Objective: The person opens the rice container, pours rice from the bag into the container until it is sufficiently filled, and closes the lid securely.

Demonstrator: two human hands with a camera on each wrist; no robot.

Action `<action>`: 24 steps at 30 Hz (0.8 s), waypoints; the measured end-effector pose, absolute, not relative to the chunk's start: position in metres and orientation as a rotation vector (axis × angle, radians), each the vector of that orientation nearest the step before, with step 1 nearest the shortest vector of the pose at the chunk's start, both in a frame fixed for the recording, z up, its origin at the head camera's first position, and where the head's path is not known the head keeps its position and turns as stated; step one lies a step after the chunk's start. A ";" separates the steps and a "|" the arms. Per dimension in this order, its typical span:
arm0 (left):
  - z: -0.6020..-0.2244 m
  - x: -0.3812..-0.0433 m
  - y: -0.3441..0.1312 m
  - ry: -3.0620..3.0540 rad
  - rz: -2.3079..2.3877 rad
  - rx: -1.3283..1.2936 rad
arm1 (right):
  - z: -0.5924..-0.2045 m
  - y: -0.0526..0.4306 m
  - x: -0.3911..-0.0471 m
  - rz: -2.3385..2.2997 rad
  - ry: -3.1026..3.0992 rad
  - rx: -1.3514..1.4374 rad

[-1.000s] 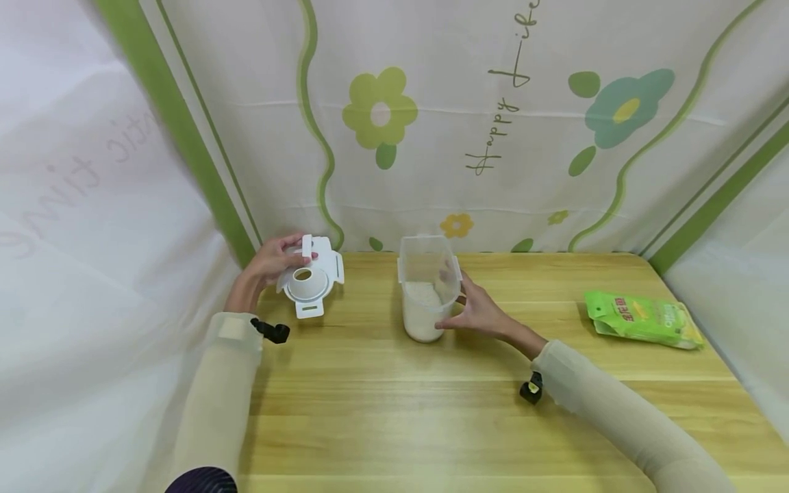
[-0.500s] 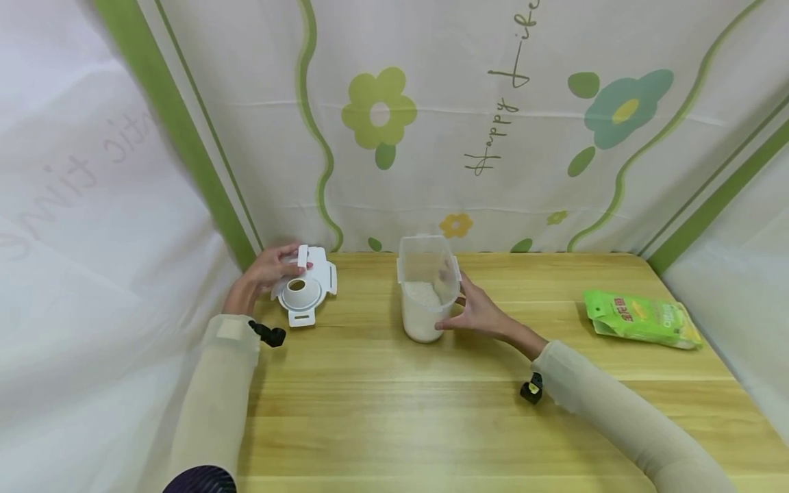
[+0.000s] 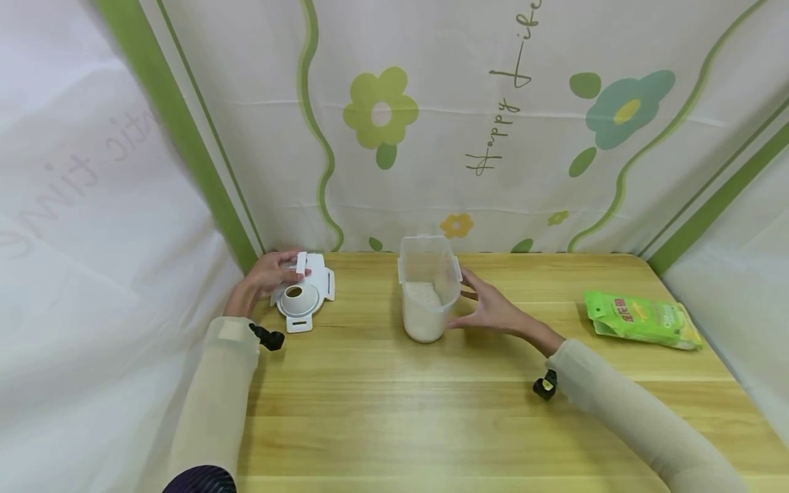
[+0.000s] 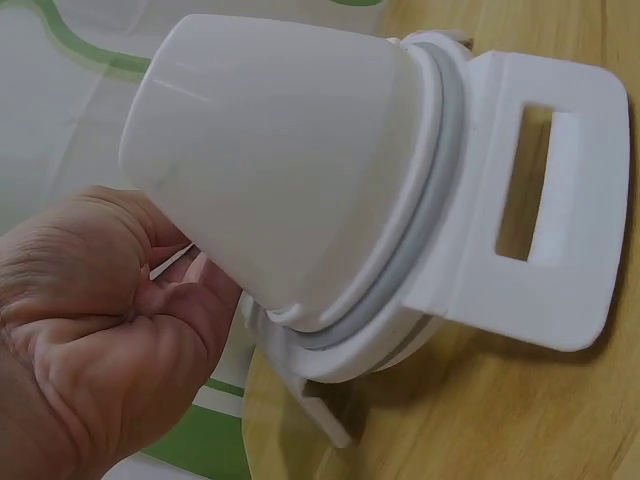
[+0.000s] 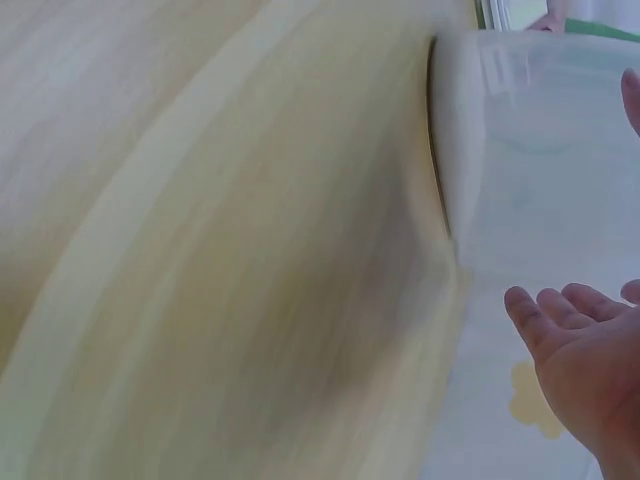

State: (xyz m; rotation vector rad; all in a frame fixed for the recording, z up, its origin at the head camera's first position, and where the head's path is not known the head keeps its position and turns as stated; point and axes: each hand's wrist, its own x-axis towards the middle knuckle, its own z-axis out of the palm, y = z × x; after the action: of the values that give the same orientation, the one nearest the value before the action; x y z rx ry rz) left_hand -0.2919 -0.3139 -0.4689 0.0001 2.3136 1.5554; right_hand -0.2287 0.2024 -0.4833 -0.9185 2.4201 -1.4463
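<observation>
Cone-spouted white plastic lid (image 3: 302, 296) at far left corner of wooden table (image 3: 394, 411), spout up, long axis front-to-back, pinched by left hand (image 3: 270, 272). Clear plastic container (image 3: 413, 263) upright, mouth up; right hand (image 3: 491, 311) spread just beside it.

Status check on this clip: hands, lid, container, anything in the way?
Left hand grips white lid. Right hand beside clear container, not gripping it; container upright, part-filled. Green packet far right, blocking neither hand.

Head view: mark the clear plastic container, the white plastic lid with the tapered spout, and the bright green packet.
Clear plastic container (image 3: 424, 323): head view, lower front wall.
White plastic lid (image 3: 305, 301): head view, side of its tapered spout.
Bright green packet (image 3: 642, 320): head view, middle of its printed face.
</observation>
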 end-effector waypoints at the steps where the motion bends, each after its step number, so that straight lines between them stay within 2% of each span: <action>1: -0.469 -0.292 -0.314 2.315 1.555 -0.006 | -0.482 0.205 -0.229 -1.437 2.429 -0.923; 24: -0.447 -0.281 -0.308 2.423 1.365 0.069 | -0.467 0.250 -0.230 -1.147 2.608 -0.966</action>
State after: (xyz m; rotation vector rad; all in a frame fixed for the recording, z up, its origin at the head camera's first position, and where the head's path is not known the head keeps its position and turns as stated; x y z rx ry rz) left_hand -0.2813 -0.3083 -0.4465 0.0688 2.4229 1.3649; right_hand -0.2297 0.2499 -0.4671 -0.9658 2.6080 -1.1470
